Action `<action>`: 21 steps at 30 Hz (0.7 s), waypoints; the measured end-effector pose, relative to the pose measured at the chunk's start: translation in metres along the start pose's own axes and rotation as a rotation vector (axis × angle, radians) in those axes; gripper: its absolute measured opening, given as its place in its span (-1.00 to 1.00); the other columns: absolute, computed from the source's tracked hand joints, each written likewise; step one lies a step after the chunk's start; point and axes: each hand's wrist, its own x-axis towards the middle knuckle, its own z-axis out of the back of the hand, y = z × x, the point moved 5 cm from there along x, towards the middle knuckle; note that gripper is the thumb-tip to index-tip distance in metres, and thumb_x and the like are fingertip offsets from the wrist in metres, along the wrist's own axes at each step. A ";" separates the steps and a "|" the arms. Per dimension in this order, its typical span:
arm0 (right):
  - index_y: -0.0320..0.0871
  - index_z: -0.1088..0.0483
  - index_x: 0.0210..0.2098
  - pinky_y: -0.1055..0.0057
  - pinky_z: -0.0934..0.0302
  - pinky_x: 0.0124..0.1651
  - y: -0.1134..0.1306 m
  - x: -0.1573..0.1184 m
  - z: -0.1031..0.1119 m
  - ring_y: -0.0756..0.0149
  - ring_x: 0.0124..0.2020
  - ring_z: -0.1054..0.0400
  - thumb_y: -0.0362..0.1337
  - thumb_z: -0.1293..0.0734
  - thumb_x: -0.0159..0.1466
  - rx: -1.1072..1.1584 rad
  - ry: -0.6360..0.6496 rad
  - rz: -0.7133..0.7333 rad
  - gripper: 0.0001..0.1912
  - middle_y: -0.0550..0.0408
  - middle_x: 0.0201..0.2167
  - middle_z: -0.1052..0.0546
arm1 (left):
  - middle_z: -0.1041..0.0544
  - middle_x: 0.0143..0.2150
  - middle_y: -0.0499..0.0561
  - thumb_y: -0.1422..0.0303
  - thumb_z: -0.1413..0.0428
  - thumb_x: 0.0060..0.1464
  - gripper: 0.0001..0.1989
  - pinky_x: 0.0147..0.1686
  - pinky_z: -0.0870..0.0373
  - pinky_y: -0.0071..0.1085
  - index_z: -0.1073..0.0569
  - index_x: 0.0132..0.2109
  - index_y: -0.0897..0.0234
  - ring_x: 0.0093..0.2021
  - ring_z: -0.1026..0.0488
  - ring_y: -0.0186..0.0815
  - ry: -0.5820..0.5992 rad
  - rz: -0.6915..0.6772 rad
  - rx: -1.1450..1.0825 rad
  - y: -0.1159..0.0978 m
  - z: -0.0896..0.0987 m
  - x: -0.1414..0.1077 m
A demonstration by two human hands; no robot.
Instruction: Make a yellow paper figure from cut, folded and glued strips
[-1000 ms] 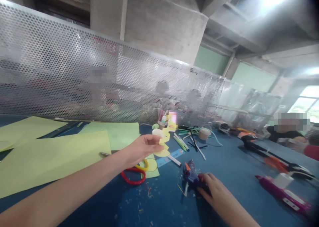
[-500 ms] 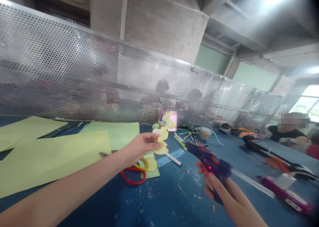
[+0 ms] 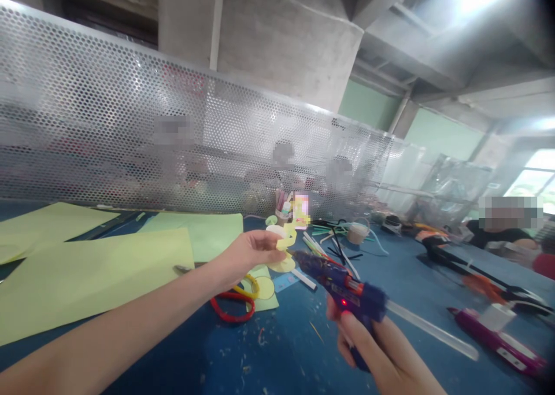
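Pinched in the fingers of my left hand [image 3: 255,253] is a yellow paper cutout [image 3: 284,260], partly hidden by the fingertips. My right hand [image 3: 364,340] is wrapped round the handle of a dark blue glue gun [image 3: 347,288], whose red light is lit. A clear glue stick [image 3: 433,330] sticks out of the gun's back. The gun's nozzle is at the paper's right edge; whether it touches I cannot tell. Below my left hand lie scissors with red and yellow handles [image 3: 234,314], beside a piece of yellow paper with a circle drawn on it [image 3: 264,289].
Large yellow-green paper sheets [image 3: 104,273] cover the left of the blue table [image 3: 277,366]. A purple tool [image 3: 498,340] lies at the right. A small cup [image 3: 358,233] and several coloured strips stand or lie behind the gun. A perforated metal screen [image 3: 130,123] runs along the back.
My right hand has moved the glue gun left, bringing its nozzle to the paper cutout. My left hand has stayed nearly in place, and the paper has shifted slightly.
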 end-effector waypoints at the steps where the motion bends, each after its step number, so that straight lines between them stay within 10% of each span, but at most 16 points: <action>1: -0.13 -0.38 -0.33 0.46 -0.18 -0.41 0.000 0.001 0.000 0.35 -0.55 -0.27 0.10 -0.11 0.22 -0.028 0.027 0.013 -0.55 0.15 -0.61 -0.38 | -0.50 -0.37 -0.06 0.37 -0.31 -0.24 -0.68 -0.27 -0.29 -0.44 -0.48 -0.25 0.29 -0.37 -0.42 -0.42 0.002 0.001 0.003 -0.001 0.000 0.000; 21: -0.10 -0.34 -0.49 0.50 -0.19 -0.45 0.004 0.004 0.004 0.35 -0.57 -0.28 0.12 -0.09 0.22 -0.114 0.008 0.059 -0.53 0.15 -0.65 -0.39 | -0.51 -0.37 -0.05 0.40 -0.31 -0.22 -0.72 -0.30 -0.30 -0.47 -0.49 -0.27 0.31 -0.37 -0.42 -0.43 0.026 0.000 0.000 -0.004 -0.003 -0.001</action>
